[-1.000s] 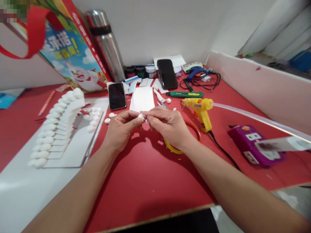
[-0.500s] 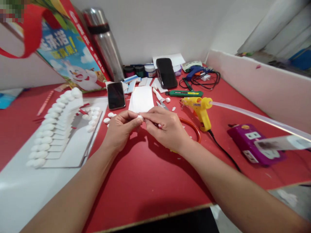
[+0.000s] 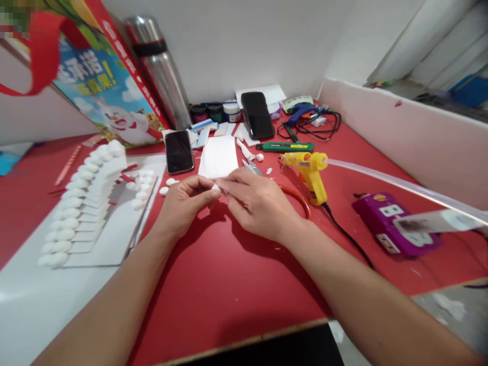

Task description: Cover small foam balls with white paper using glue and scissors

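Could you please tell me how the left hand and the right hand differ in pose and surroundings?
The left hand pinches a small white piece between thumb and forefinger; the right hand reaches toward it with fingers extended.
The left hand is beside loose white pieces; the right hand partly hides an orange-red ring.
Both are bare.

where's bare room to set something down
The red tabletop between left hand, right hand and front edge, bare but for scraps; smaller, between yellow glue gun and purple box. Crowded: beyond the hands, around green cutter and jars.
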`<state>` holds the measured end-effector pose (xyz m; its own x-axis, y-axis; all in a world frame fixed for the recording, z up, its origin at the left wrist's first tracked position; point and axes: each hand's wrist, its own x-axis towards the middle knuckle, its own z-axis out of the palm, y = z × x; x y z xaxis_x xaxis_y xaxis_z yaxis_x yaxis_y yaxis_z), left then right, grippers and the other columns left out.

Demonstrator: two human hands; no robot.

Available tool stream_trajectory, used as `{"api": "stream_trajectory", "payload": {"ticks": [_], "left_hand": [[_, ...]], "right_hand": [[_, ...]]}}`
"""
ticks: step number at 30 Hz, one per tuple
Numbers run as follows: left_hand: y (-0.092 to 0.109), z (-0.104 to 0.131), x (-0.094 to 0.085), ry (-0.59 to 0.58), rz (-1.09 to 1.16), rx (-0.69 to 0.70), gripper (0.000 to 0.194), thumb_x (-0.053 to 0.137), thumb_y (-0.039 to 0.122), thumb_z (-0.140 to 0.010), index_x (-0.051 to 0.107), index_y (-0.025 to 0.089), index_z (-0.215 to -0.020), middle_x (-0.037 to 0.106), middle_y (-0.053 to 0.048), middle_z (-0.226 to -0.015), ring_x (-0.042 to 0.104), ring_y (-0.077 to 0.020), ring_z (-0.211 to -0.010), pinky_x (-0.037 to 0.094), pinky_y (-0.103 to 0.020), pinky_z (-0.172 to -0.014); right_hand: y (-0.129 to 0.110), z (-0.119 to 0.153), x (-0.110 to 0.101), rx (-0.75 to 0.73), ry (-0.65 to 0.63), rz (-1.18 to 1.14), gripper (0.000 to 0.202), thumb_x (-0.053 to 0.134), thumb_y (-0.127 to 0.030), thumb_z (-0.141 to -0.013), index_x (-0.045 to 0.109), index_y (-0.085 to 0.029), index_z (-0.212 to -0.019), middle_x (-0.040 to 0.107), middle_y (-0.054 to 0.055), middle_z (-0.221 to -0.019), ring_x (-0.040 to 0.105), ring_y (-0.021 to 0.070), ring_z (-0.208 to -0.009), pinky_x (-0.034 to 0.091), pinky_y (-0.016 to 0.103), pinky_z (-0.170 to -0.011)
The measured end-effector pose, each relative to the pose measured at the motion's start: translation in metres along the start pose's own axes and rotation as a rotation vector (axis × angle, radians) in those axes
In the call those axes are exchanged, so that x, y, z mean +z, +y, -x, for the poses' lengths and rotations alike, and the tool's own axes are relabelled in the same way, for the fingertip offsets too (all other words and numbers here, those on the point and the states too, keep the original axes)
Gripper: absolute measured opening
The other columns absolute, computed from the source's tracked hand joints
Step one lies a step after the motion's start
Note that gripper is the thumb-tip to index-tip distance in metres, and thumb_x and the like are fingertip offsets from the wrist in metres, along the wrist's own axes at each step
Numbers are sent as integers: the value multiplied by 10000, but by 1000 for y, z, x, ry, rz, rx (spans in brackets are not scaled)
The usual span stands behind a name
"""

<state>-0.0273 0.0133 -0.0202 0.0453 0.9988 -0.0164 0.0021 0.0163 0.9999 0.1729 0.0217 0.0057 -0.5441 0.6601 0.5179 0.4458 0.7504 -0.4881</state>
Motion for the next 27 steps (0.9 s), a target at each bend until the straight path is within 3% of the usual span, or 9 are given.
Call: {"api": "stream_trajectory", "payload": {"ticks": [2,4,7,9,11,15,18,21,27], "left_hand": [[0,0,0,4,40,10,236,881,287,-723,752,183,-892,724,-8,-791,634,-103,-655,507,-202,-624],[1,1,1,-4,42,22,241,890,273,-710,762,185,-894,746,-24,-829,663,-117,-684,540,-215,-660],[4,2,5,-10,21,41,249,893,270,-701,766,185,-897,766,-45,-870,696,-146,-719,582,-255,-702],[6,3,7,-9,10,69,240,889,273,-705,768,189,-896,771,-47,-878,705,-157,-727,592,-270,-706],[8,3,8,-4,-5,111,222,886,268,-708,769,192,-882,771,-44,-870,709,-165,-735,593,-275,-712],[11,4,9,-7,-38,162,213,890,249,-699,776,198,-871,764,-36,-839,705,-175,-746,586,-280,-725],[11,5,10,-17,-81,158,205,886,258,-707,781,189,-869,761,-40,-824,699,-181,-746,577,-281,-715],[11,6,11,-8,-93,163,188,869,263,-735,786,187,-886,763,-41,-824,695,-177,-732,568,-274,-695],[11,6,13,35,-119,197,177,866,282,-744,806,198,-888,771,-41,-840,697,-180,-760,570,-276,-732]], "right_hand": [[2,0,1,156,160,-247,335,477,-142,-943,738,-138,-1153,723,100,-1020,654,184,-894,526,335,-808],[5,-2,1,395,252,-549,301,531,-178,-925,753,-160,-1127,733,59,-935,626,142,-740,537,303,-707],[6,-6,1,757,218,-969,228,649,-271,-880,771,-166,-1042,740,48,-893,552,97,-579,447,239,-500],[6,-8,2,877,136,-1143,209,710,-297,-847,780,-170,-997,747,53,-890,559,88,-574,402,218,-469],[5,-7,4,900,68,-1231,206,764,-323,-812,790,-173,-951,733,38,-826,545,81,-568,395,213,-481],[4,-4,8,812,-2,-1240,339,840,-422,-748,806,-156,-955,642,-3,-680,442,62,-541,309,212,-475],[2,-2,11,732,-15,-1145,399,810,-471,-779,813,-154,-1021,528,-47,-559,360,59,-498,236,223,-457],[-2,-2,12,656,18,-1035,363,741,-457,-852,819,-144,-1019,427,-70,-482,354,69,-482,262,231,-465],[-5,-3,13,627,46,-1018,323,728,-440,-860,808,-143,-958,506,-47,-548,421,73,-520,316,221,-481]]}}
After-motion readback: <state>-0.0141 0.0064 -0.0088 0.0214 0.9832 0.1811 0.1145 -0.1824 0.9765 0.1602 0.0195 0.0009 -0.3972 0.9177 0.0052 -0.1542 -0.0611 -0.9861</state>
